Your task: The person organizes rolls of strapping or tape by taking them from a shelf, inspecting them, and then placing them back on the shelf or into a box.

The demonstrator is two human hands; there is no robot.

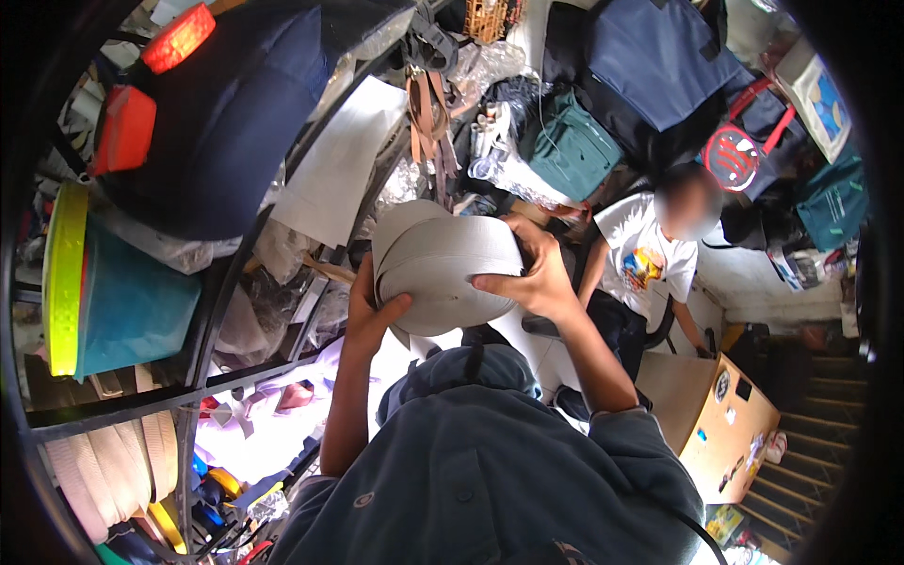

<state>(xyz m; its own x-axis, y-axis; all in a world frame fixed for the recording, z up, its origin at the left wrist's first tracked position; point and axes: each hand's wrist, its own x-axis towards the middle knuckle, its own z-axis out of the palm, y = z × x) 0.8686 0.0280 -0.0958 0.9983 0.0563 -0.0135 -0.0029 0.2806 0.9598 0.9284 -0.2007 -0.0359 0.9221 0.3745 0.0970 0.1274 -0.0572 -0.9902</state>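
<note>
A wide grey roll of strap webbing (447, 273) is held up in front of my chest between both hands. Its outer layers sit loose, and part of the band stands apart at the upper left. My left hand (370, 303) grips the roll's left side, thumb pressed on its face. On the opposite side my right hand (539, 268) is wrapped round the edge, its thumb lying across the front. Some fingers of both hands are hidden behind the roll.
A black metal rack (212, 353) on the left carries bright tape rolls, a teal roll (141, 306) and beige webbing rolls (113, 461). A person in a white shirt (650, 250) sits at right, near a wooden cabinet (706, 424). Bags (664, 61) are piled beyond.
</note>
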